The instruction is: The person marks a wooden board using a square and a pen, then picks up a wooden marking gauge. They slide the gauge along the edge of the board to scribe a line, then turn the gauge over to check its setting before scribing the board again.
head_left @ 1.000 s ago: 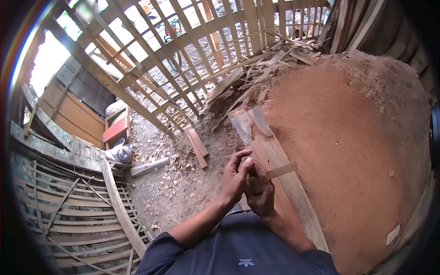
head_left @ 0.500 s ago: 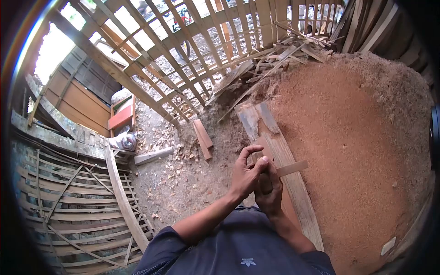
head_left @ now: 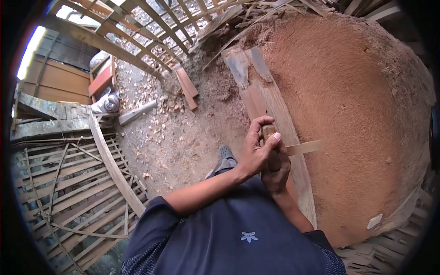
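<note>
My left hand [head_left: 257,149] and my right hand [head_left: 277,168] are together in front of my chest. Both are closed around a small brown wooden block [head_left: 268,131], whose top end shows between the fingers. A thin, flat, light strip [head_left: 306,147] juts out to the right from my right hand; whether it is fixed to the block cannot be seen. Beneath the hands lies a long weathered plank [head_left: 286,114] with a broken grey far end. A reddish board [head_left: 253,101] rests along its left side, partly covered by my hands.
A broad heap of orange-brown sawdust [head_left: 348,114] spreads on the right. Two reddish wood pieces [head_left: 186,88] lie on the dirt floor ahead. A slatted wooden fence [head_left: 151,34] stands at the back, with scrap wood [head_left: 243,20] beside it. A curved beam [head_left: 114,165] runs at left.
My view has tilted further down, so the scene sits higher and a foot now shows. Both hands keep hold of the block, and the strip now points slightly more to the right.
</note>
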Demonstrator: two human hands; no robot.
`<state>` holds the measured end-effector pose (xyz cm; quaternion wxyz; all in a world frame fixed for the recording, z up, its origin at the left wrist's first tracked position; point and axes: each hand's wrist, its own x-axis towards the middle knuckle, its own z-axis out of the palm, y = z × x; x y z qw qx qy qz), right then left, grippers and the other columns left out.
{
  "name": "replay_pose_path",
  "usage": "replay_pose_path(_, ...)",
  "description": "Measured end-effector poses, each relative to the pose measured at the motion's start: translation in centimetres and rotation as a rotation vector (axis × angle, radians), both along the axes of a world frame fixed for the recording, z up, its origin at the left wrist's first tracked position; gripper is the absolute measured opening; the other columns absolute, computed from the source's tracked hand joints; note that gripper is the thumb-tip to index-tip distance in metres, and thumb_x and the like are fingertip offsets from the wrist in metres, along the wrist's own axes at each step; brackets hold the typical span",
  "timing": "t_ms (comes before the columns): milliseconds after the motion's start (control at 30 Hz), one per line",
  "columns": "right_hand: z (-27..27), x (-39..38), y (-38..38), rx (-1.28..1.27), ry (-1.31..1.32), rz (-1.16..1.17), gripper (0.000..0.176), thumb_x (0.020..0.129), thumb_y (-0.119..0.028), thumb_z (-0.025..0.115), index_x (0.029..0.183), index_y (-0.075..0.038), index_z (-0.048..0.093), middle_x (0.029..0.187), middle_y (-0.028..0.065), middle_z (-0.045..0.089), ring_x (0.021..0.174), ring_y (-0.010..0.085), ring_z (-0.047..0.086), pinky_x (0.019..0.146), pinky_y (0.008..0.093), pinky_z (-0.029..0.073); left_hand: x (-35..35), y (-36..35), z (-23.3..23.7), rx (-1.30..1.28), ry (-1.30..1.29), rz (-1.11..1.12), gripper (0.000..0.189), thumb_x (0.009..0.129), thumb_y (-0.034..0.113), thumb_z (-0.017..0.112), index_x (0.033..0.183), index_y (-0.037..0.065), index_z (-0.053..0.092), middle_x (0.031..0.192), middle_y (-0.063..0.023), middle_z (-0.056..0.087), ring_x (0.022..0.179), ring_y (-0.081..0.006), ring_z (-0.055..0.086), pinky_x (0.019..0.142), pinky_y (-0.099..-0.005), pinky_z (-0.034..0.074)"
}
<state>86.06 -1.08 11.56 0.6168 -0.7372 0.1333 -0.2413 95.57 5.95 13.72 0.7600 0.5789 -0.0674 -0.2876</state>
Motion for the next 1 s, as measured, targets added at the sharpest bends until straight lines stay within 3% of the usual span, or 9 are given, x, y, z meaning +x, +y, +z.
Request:
replay_pose_path(200,1.6,1.9,-2.7,0.003,0.150,-0.082,0.064,0.096,-0.020,0.073,0.149,0.005,0.046,0.139,0.0238,0.061,0.126,0.0323,0.062,0.104,0.0409,0.050,1.1,1.4,-1.8,0.013,0.105,-0.098,0.060,0.102,0.032,0.066,0.148,0.003,0.040,0.148,-0.0185,0.046,0.141,-0.0296,0.044,0.113,-0.0422,0.042)
replay_pose_path(333,0.3,1.7,-4.3,-0.052,0.116,0.053,0.064,0.095,-0.017,0.073,0.150,0.004,0.046,0.144,0.0235,0.058,0.131,0.0341,0.059,0.108,0.0414,0.048,1.0,1.2,-2.6,0.094,0.020,-0.132,0.080,0.097,0.042,0.071,0.156,0.007,0.030,0.146,-0.0191,0.048,0.136,-0.0330,0.049,0.111,-0.0430,0.044)
replay_pose_path(567,-0.5,1.2,-3.5,-0.125,0.052,0.169,0.065,0.090,-0.008,0.075,0.149,-0.004,0.049,0.149,0.0236,0.055,0.134,0.0407,0.057,0.109,0.0454,0.049,2.2,2.0,-1.8,0.024,0.155,-0.271,0.078,0.096,0.035,0.073,0.159,0.011,0.032,0.133,-0.0077,0.055,0.126,-0.0211,0.051,0.110,-0.0396,0.041)
replay_pose_path(767,0.2,0.4,-3.9,-0.182,0.038,0.107,0.065,0.091,-0.008,0.072,0.150,-0.002,0.047,0.149,0.0234,0.054,0.133,0.0401,0.058,0.108,0.0456,0.049,4.8,1.5,-5.3,-0.049,0.005,-0.303,0.072,0.101,0.044,0.063,0.157,0.009,0.034,0.142,-0.0155,0.055,0.138,-0.0286,0.048,0.118,-0.0428,0.035)
replay_pose_path(800,0.5,0.3,-4.4,-0.146,0.096,0.040,0.065,0.091,-0.010,0.071,0.150,0.001,0.045,0.149,0.0246,0.054,0.131,0.0393,0.059,0.107,0.0454,0.050,6.5,1.5,-6.6,0.313,-0.493,-0.367,0.076,0.102,0.054,0.052,0.159,0.007,0.032,0.158,-0.0196,0.042,0.152,-0.0340,0.034,0.125,-0.0506,0.022)
replay_pose_path(833,0.5,0.1,-4.9,-0.108,0.158,-0.026,0.066,0.092,-0.011,0.070,0.151,0.003,0.044,0.148,0.0258,0.054,0.130,0.0385,0.060,0.107,0.0452,0.050,8.1,1.3,-8.3,0.310,-0.491,-0.371,0.076,0.102,0.054,0.052,0.159,0.007,0.032,0.158,-0.0196,0.042,0.152,-0.0340,0.034,0.125,-0.0506,0.022)
replay_pose_path(900,0.2,-0.3,-6.1,-0.237,0.198,-0.088,0.067,0.094,-0.014,0.068,0.151,0.008,0.041,0.143,0.0270,0.056,0.123,0.0340,0.063,0.102,0.0423,0.052,10.6,1.0,-12.4,0.682,-1.416,-0.828,0.082,0.102,0.060,0.044,0.162,0.008,0.027,0.170,-0.0151,0.024,0.158,-0.0306,0.020,0.128,-0.0556,0.009)
replay_pose_path(967,1.2,-0.8,-6.9,0.157,0.343,-0.216,0.067,0.094,-0.015,0.068,0.151,0.008,0.042,0.138,0.0255,0.058,0.114,0.0288,0.065,0.097,0.0384,0.054,12.2,1.4,-16.6,0.660,-1.439,-0.948,0.086,0.101,0.068,0.039,0.164,0.012,0.022,0.172,-0.0099,0.019,0.159,-0.0277,0.016,0.128,-0.0592,0.002)
replay_pose_path(1000,0.5,-1.0,-7.6,0.004,0.268,-0.259,0.066,0.095,-0.016,0.067,0.152,0.008,0.041,0.135,0.0224,0.059,0.109,0.0241,0.065,0.093,0.0352,0.055,13.3,1.5,-16.8,0.732,-1.476,-0.973,0.087,0.101,0.069,0.038,0.165,0.013,0.021,0.172,-0.0096,0.018,0.159,-0.0273,0.015,0.128,-0.0591,0.002)
